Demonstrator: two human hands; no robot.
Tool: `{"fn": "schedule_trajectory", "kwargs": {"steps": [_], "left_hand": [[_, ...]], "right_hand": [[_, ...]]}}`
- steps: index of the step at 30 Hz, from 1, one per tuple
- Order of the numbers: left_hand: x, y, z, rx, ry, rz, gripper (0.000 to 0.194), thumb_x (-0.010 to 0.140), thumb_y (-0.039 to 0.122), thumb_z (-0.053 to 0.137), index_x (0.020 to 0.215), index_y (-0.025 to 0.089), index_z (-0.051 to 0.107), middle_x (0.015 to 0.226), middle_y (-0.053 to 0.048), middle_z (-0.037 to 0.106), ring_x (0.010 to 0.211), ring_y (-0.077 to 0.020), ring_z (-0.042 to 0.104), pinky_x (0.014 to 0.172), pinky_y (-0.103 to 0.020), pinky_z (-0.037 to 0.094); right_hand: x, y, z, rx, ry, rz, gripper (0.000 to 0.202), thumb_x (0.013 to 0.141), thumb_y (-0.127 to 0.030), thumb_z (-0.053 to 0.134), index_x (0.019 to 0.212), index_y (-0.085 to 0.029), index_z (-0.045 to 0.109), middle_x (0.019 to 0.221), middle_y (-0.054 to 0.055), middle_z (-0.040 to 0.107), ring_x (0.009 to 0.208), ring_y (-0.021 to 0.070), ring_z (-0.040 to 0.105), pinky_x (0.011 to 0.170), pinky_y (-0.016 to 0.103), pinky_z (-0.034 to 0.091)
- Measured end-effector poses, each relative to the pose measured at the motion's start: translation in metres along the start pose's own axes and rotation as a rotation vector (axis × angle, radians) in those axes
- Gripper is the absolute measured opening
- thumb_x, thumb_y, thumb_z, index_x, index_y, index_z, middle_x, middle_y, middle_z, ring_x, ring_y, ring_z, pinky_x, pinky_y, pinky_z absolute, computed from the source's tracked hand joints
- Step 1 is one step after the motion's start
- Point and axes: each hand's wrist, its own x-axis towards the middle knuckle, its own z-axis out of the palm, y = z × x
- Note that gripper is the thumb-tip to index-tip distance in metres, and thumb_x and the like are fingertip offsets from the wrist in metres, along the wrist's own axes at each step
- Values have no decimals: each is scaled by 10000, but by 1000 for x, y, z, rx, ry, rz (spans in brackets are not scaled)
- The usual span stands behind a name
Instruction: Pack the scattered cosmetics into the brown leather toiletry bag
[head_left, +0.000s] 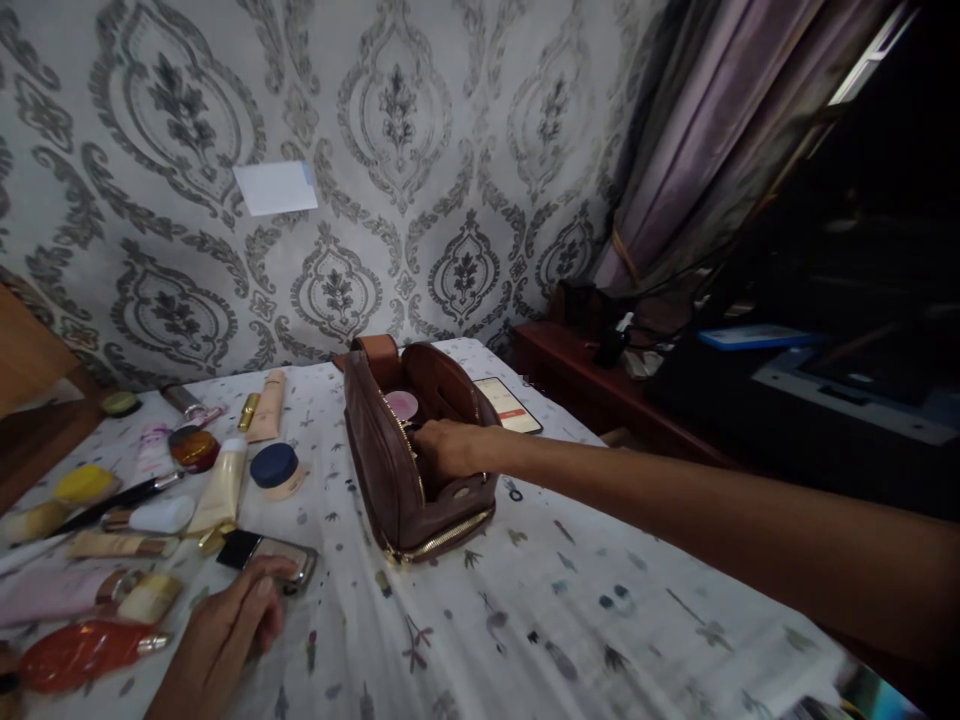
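A brown leather bag (382,480) stands unzipped on the patterned white cloth, with a round pink item (401,405) inside. My right hand (450,448) reaches into its opening; the fingertips are hidden in the bag, and what they hold, if anything, cannot be seen. At the lower left, my left hand (244,610) rests with bent fingers touching a flat bottle with a black cap (289,558). Whether those fingers grip the bottle is unclear. Just above lies a jar with a dark blue lid (274,468).
Several cosmetics lie at the left, among them a peach tube (268,405), a cream tube (223,485) and a red bottle (86,655). A phone (514,408) lies behind the bag. Beyond the cloth's right edge stands a reddish-brown wooden surface (600,375).
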Motion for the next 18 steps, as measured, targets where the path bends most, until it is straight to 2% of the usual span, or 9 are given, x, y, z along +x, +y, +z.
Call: {"fn": "schedule_trajectory", "kwargs": {"steps": [5, 10, 14, 16, 18], "left_hand": [[0, 9, 1, -15, 22, -5, 484, 936, 571, 341, 1027, 191, 627, 584, 23, 617, 530, -160, 599, 531, -236, 483], [1, 15, 1, -11, 25, 29, 515, 927, 606, 317, 951, 189, 618, 578, 14, 606, 531, -162, 599, 507, -239, 483], [1, 13, 1, -12, 27, 45, 487, 949, 573, 316, 990, 190, 616, 581, 20, 616, 520, -154, 595, 512, -238, 471], [0, 13, 1, -28, 22, 41, 492, 948, 578, 323, 998, 188, 619, 590, 17, 622, 521, -151, 591, 505, -235, 461], [-1, 15, 2, -52, 24, 32, 513, 937, 602, 334, 989, 181, 624, 579, 19, 612, 507, -146, 575, 478, -228, 439]], "right_hand": [[1, 1, 0, -9, -30, 11, 475, 759, -257, 690, 1213, -121, 654, 1126, 163, 706, 1025, 316, 681, 797, 338, 541], [-10, -6, -20, -13, -22, -9, 381, 776, -215, 669, 1142, -112, 688, 1064, 127, 726, 937, 248, 695, 686, 249, 508], [-29, -12, -44, -12, 165, -60, 292, 904, -141, 498, 1130, -95, 677, 1077, 123, 709, 990, 201, 650, 740, 216, 442], [-46, -16, -51, 44, 337, -104, 268, 936, -137, 446, 1033, -109, 694, 951, 80, 713, 881, 162, 641, 715, 209, 415], [-65, -24, -46, 131, 574, -124, 240, 950, -169, 454, 881, -126, 680, 779, 29, 674, 718, 128, 598, 644, 211, 382]]}}
